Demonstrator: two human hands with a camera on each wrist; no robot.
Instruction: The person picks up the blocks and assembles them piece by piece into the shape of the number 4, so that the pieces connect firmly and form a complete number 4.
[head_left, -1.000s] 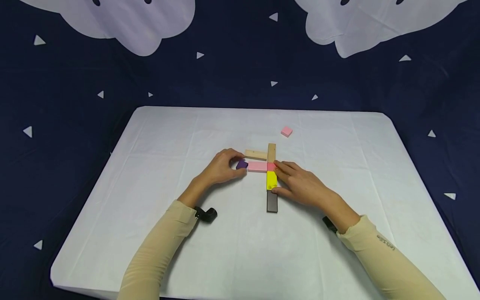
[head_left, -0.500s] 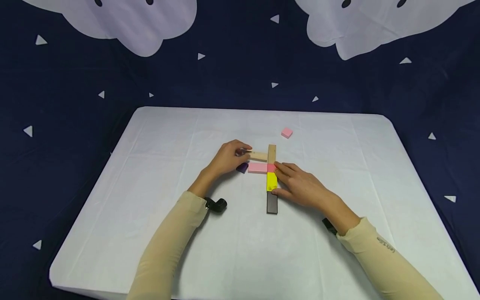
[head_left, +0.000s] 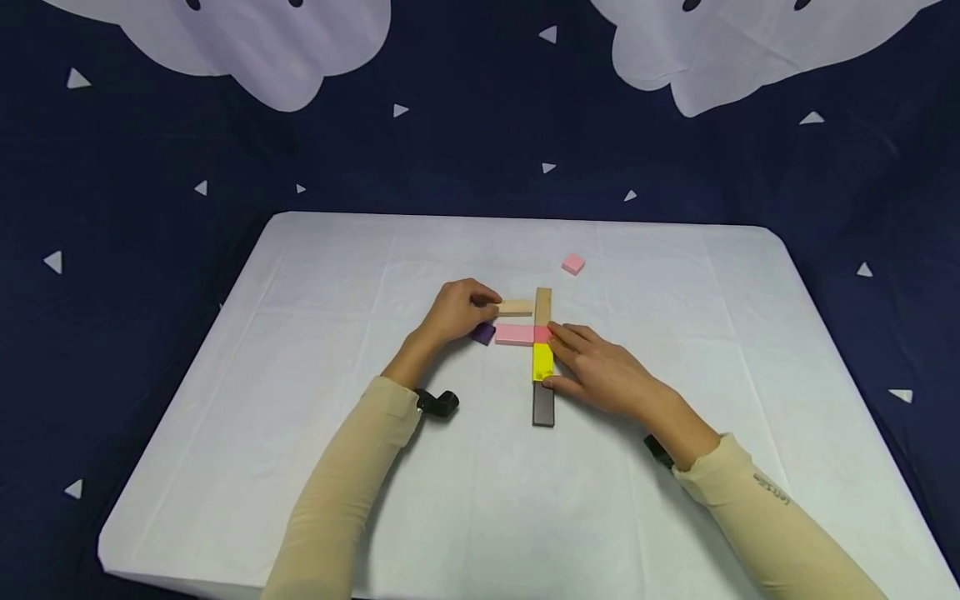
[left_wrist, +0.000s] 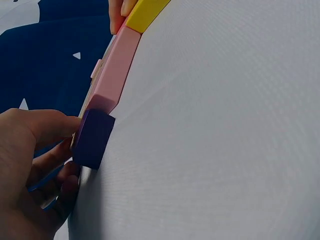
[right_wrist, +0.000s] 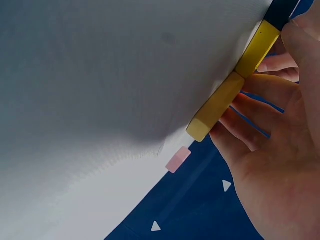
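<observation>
My left hand (head_left: pixel 459 312) pinches the left end of a plain wooden block (head_left: pixel 516 308) between thumb and fingers. Just below that hand, a purple block (head_left: pixel 483 334) lies slightly askew by the end of a pink block (head_left: pixel 514 335). My right hand (head_left: pixel 603 367) rests with extended fingers along a column of blocks: an upright-lying wooden block (head_left: pixel 543 306), a red block (head_left: pixel 542 334), a yellow block (head_left: pixel 543 362) and a dark grey block (head_left: pixel 543 404). Its fingertips touch the red block, and the thumb lies where yellow meets grey. In the left wrist view the purple block (left_wrist: pixel 93 139) partly hides the pinched block.
A small pink square block (head_left: pixel 573 264) lies apart, behind the column. All blocks are on a white cloth-covered table (head_left: pixel 420 508), its far edge before a dark blue backdrop (head_left: pixel 480 150) with white triangles and clouds.
My left hand has left the purple block and moved up to the loose wooden block, which now lies straighter. The purple block turned slightly. My right hand stays in place.
</observation>
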